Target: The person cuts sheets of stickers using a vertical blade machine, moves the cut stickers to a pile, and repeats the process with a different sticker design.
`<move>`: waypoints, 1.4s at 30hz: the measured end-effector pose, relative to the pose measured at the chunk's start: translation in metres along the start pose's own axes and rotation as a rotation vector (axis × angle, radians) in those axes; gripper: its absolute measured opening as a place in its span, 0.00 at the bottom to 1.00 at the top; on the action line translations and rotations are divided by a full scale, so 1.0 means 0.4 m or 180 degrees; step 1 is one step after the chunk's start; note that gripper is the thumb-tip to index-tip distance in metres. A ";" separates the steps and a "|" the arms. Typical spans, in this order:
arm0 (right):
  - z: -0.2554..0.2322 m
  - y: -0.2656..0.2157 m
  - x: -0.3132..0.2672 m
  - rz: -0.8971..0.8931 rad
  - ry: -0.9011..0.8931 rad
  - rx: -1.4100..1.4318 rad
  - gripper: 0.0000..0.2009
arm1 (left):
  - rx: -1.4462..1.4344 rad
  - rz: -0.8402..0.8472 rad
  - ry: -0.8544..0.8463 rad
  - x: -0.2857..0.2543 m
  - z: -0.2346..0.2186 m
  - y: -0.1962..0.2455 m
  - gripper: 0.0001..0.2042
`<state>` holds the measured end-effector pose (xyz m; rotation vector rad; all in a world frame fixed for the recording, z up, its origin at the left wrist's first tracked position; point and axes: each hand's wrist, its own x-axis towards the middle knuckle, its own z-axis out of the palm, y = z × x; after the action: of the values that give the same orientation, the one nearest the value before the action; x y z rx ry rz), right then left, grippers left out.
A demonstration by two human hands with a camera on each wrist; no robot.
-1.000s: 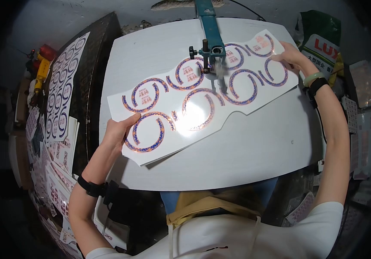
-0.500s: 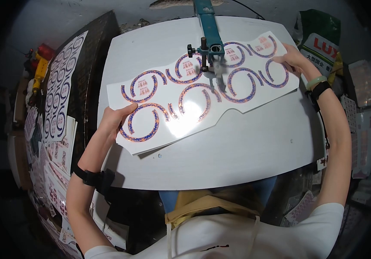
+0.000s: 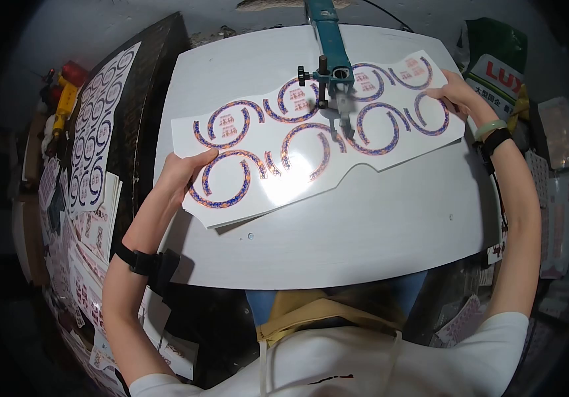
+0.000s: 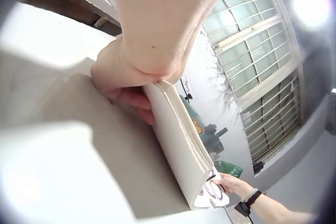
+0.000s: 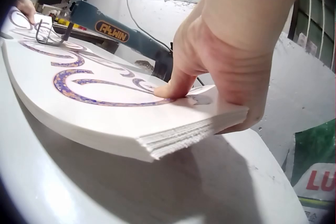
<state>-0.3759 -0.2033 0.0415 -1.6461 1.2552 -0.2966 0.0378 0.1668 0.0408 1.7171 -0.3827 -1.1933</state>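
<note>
A stack of white sheets (image 3: 364, 159), printed with blue and orange spiral bands, lies across the table beneath the teal arm of a scroll saw (image 3: 327, 33). Its several layers show along the cut edge (image 5: 178, 137) in the right wrist view. My left hand (image 3: 186, 171) grips the left end, thumb on top and fingers curled underneath. At the far right end my right hand (image 3: 458, 92) pinches the stack, thumb (image 5: 181, 83) on the print. The saw's metal foot (image 3: 344, 109) stands over the middle of the stack; the blade is hidden.
The white table (image 3: 350, 238) has a curved front edge close to the body. On the left, another printed sheet (image 3: 102, 132) leans on a dark board, above piled papers (image 3: 86, 278). A green and white bag (image 3: 496, 66) stands at the back right.
The stack's left end has swung away from the body with my left hand, turning the stack slightly under the saw. My right hand has shifted only a little; both grips stay the same.
</note>
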 end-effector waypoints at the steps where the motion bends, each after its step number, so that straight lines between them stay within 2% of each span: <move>1: 0.000 -0.004 -0.003 0.0002 -0.0001 -0.0003 0.21 | 0.0053 -0.0019 -0.0030 0.002 -0.001 0.000 0.21; 6: -0.003 -0.013 -0.017 0.0237 -0.0013 -0.0194 0.20 | 0.0143 0.0007 -0.0001 0.006 0.007 0.018 0.22; 9: 0.002 0.016 -0.018 0.0048 0.0071 0.0080 0.20 | 0.0173 0.0002 -0.0050 0.036 -0.006 0.024 0.21; 15: 0.017 -0.003 -0.069 0.0141 0.0251 0.0086 0.21 | 0.0212 0.0045 -0.0160 0.099 -0.032 0.027 0.19; 19: 0.004 0.023 -0.069 0.0248 0.0221 0.0002 0.21 | 0.0389 0.0018 -0.0133 0.118 -0.035 0.040 0.19; 23: 0.008 0.050 -0.078 0.0276 0.0451 0.0065 0.21 | 0.0454 0.0138 -0.0202 0.143 -0.035 0.052 0.19; 28: 0.038 0.014 -0.141 0.0306 0.0559 0.0041 0.21 | 0.0663 0.0091 -0.0302 0.198 -0.051 0.067 0.19; 42: 0.048 0.024 -0.174 0.0368 0.0729 0.0165 0.21 | 0.1000 0.0123 -0.0315 0.200 -0.017 0.120 0.19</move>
<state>-0.3983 -0.1344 0.0491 -1.5203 1.4956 -0.4522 0.0932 0.0916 0.0384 1.9105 -0.6908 -1.2426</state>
